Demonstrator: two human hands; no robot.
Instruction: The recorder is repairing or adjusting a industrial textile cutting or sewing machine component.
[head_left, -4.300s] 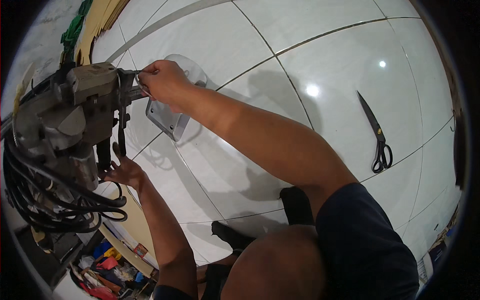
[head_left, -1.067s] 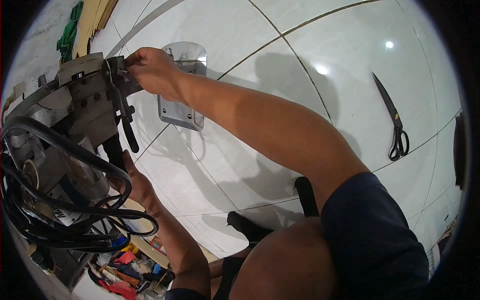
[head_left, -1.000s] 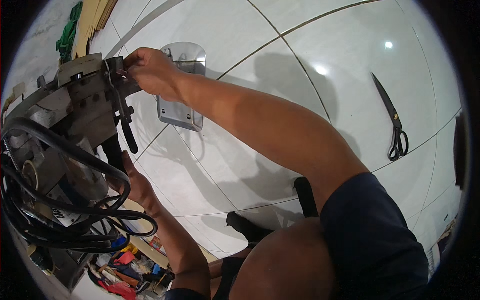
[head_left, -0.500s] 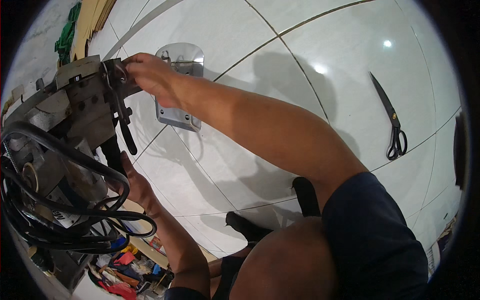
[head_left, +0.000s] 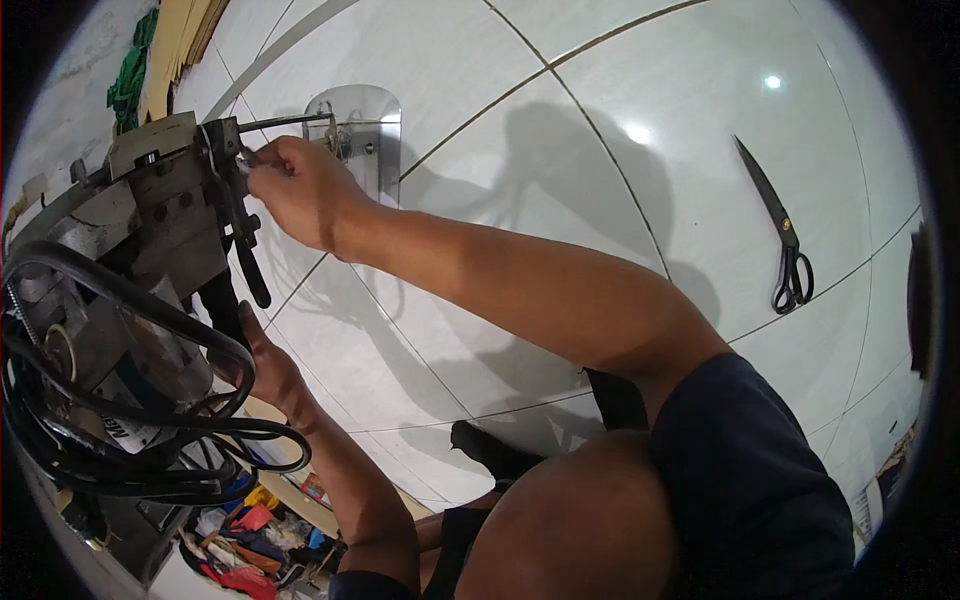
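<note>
A grey metal machine (head_left: 180, 220) with a black lever (head_left: 252, 268) fills the left side. My left hand (head_left: 268, 365) is closed around a dark grip-like part (head_left: 218, 300) beneath it, thumb pointing up; cables hide some of the fingers. At the machine's far right side, my right hand (head_left: 305, 190) has its fingertips pinched at a small metal part (head_left: 247, 157), mostly covered by the fingers. A thin rod (head_left: 285, 121) juts out from the machine just beyond that hand. Behind the right hand lies a shiny metal plate (head_left: 365, 105) with fittings on it.
Coiled black cables (head_left: 150, 315) loop over the machine's near side. Black-handled scissors (head_left: 780, 228) lie on the white tiled floor (head_left: 500, 130) to the right. A heap of colourful scraps (head_left: 250, 545) sits at lower left. Green cloth (head_left: 132, 75) and tan sheets (head_left: 180, 45) are at the far left.
My right hand has come nearer to me and lower along the machine's side, uncovering the thin rod and more of the plate's fittings. The left hand stays where it was.
</note>
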